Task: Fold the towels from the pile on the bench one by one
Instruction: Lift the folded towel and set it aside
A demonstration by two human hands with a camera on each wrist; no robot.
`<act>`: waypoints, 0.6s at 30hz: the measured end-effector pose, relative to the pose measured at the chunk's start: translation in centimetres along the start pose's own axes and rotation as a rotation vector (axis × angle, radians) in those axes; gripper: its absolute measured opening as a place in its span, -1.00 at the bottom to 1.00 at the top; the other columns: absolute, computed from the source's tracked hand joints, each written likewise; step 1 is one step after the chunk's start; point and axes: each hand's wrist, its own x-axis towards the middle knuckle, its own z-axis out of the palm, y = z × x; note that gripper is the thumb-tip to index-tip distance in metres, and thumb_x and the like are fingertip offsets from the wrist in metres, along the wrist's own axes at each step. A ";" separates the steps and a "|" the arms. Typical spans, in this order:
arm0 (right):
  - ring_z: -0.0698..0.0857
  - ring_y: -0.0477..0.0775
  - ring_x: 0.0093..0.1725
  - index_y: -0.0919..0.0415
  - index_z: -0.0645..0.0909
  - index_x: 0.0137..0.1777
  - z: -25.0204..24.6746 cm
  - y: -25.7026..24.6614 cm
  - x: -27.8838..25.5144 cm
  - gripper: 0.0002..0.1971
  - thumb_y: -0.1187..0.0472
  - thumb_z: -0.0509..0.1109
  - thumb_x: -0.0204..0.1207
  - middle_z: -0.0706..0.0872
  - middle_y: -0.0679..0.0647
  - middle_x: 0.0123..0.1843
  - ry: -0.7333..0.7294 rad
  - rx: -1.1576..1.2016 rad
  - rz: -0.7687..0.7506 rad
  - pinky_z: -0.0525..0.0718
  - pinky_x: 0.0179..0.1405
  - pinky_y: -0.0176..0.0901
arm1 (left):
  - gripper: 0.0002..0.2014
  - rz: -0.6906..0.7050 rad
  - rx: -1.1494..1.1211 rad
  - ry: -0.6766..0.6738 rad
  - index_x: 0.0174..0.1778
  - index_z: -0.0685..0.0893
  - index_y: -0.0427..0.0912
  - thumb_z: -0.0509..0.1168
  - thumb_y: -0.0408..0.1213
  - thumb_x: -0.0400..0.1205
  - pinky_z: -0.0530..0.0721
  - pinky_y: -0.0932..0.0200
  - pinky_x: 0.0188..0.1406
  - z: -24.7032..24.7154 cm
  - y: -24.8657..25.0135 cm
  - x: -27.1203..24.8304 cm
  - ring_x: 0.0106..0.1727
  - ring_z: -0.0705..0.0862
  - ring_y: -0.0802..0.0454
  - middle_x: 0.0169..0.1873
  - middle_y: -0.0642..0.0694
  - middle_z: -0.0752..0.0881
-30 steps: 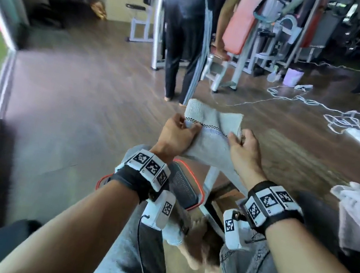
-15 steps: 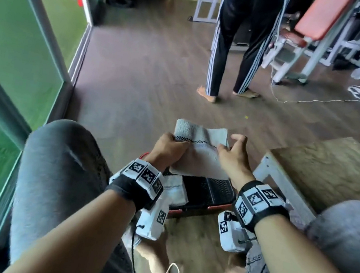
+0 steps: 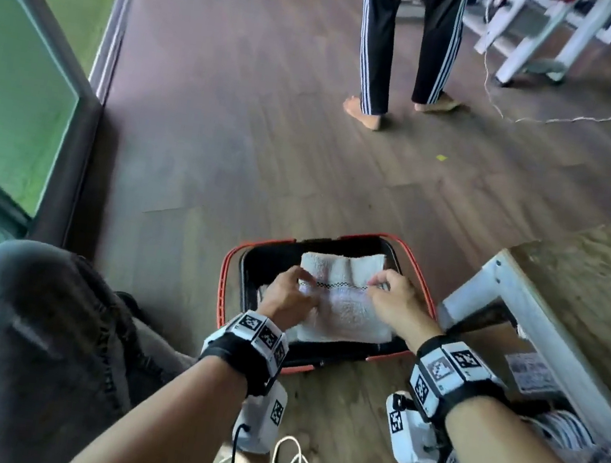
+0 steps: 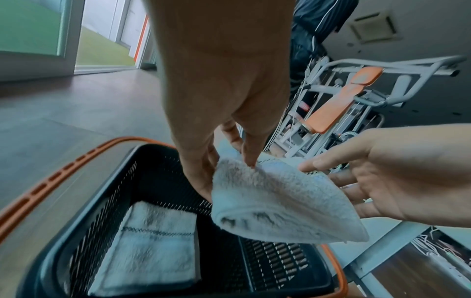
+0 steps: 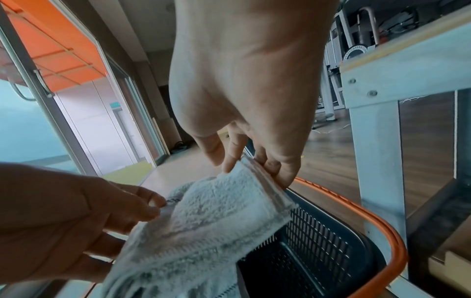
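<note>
Both your hands hold one folded towel (image 3: 341, 300) above the black basket (image 3: 384, 356): left hand (image 3: 288, 294) and right hand (image 3: 394, 300) each pinch an edge. Another folded towel (image 4: 150, 254) lies inside.

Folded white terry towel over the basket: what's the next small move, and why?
Probably lower the folded white terry towel into the black mesh basket with orange rim beside the folded towel already inside, then release; both hands hold it just above.
</note>
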 end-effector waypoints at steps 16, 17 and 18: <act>0.56 0.32 0.28 0.23 0.59 0.23 7.5 7.2 14.0 -0.66 0.02 0.23 0.61 0.49 0.31 0.32 -0.243 -0.250 0.294 0.53 0.26 0.03 | -0.77 -0.350 -0.035 -0.322 0.23 0.69 -0.41 0.25 -0.48 0.69 0.71 0.20 -0.22 8.1 -6.0 16.4 -0.34 0.64 0.09 -0.20 -0.16 0.73; 0.54 0.35 0.36 0.26 0.55 0.36 7.8 7.4 14.6 -0.59 0.02 0.23 0.63 0.46 0.33 0.38 -0.243 -0.260 0.301 0.51 0.33 0.04 | -0.76 -0.340 -0.023 -0.336 0.24 0.68 -0.42 0.24 -0.48 0.69 0.70 0.19 -0.21 8.4 -6.0 17.1 -0.36 0.63 0.11 -0.17 -0.19 0.74; 0.50 0.36 0.42 0.27 0.51 0.44 8.1 7.5 15.3 -0.54 0.02 0.24 0.65 0.42 0.34 0.43 -0.246 -0.267 0.305 0.48 0.40 0.05 | -0.75 -0.317 0.008 -0.342 0.26 0.66 -0.44 0.23 -0.49 0.69 0.69 0.21 -0.23 8.7 -6.3 18.0 -0.39 0.62 0.13 -0.13 -0.23 0.74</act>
